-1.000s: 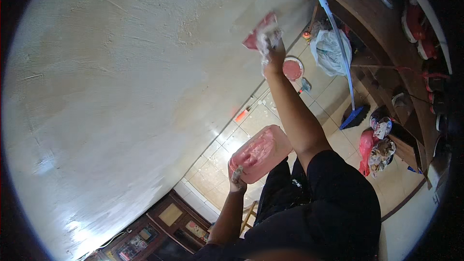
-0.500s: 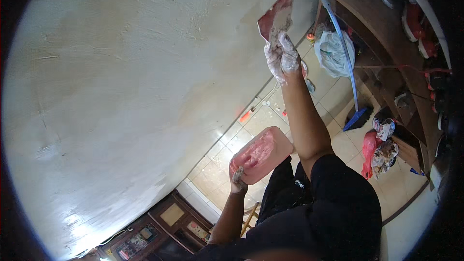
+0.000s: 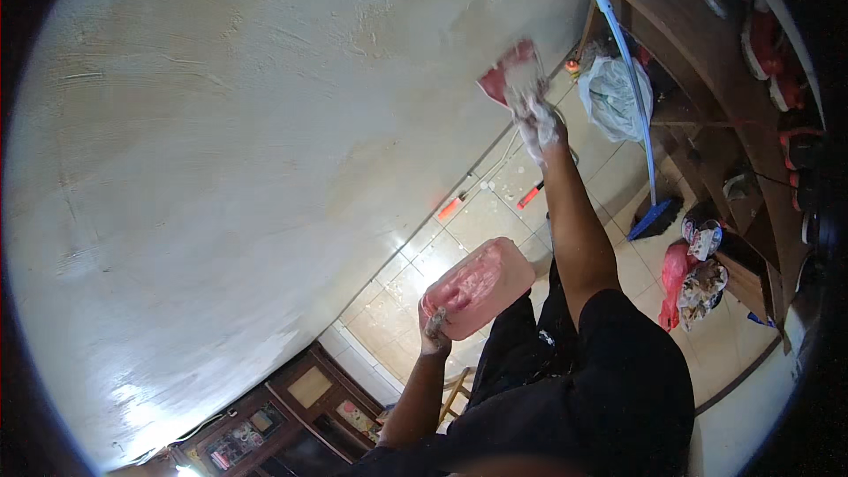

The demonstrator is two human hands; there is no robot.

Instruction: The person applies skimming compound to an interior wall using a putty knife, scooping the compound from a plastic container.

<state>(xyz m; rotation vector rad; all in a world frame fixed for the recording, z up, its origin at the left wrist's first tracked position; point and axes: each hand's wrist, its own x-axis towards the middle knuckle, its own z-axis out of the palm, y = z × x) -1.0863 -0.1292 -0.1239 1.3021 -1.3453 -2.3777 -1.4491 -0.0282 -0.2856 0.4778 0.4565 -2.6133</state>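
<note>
Two hands busy here, both smeared white. Nearest, the left hand (image 3: 435, 329) is closed around the rim of a pink tub (image 3: 477, 288), fingers clamped on its near edge, the tub tipped so its plaster-streaked inside faces up. It sits low, at waist level, well below the other hand.

Up the outstretched arm, the right hand (image 3: 539, 124) is wrapped tight round the handle of a red trowel (image 3: 511, 78). The blade lies just beyond the knuckles, pressed flat, or very nearly so, against the pale wall (image 3: 265, 150). It's blurred, so the exact tilt can't be told.

To my eye this is a smoothing stroke, and it wants a shallow blade angle, even pressure and one long pass, so the edge leaves no new ridge; faint ridges already show in the skim left of the trowel. Keeping the tub level matters too, or the mix slides out.

Past the right hand, a blue-handled broom (image 3: 629, 88) leans against wooden shelves (image 3: 724, 79), with a white plastic bag (image 3: 614, 97) beside it. On the tiled floor (image 3: 477, 221) below that hand lie two small red tools.
</note>
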